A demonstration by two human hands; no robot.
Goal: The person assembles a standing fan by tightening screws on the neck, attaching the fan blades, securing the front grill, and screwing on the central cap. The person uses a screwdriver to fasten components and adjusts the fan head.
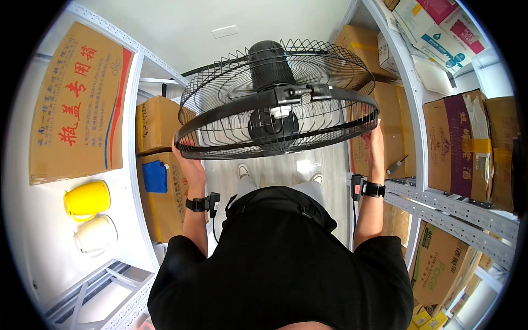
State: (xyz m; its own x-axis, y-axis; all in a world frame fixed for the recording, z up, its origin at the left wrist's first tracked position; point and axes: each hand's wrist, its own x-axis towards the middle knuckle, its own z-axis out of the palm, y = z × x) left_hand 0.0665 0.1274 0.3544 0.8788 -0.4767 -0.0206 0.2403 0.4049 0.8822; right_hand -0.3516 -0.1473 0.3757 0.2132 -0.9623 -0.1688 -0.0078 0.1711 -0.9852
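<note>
A large black fan head [269, 124] with a wire cage is held up in front of my body, between the two shelf racks. My left hand [190, 168] grips the left edge of its cage rim, and my right hand [375, 146] grips the right edge. The fingers of both hands are partly hidden by the rim. On top sits the dark motor housing [268, 60]. A white knob [280, 111] shows near the rim's clamp, at the middle. Each wrist wears a black band with a small device.
Metal shelf racks stand on both sides. On the left are a big cardboard box [82, 104], a yellow jug [87, 199], a cream jug [95, 235] and a blue cloth [155, 177] on stacked boxes. Several cartons [445, 146] fill the right rack. A pale wall [181, 25] stands ahead.
</note>
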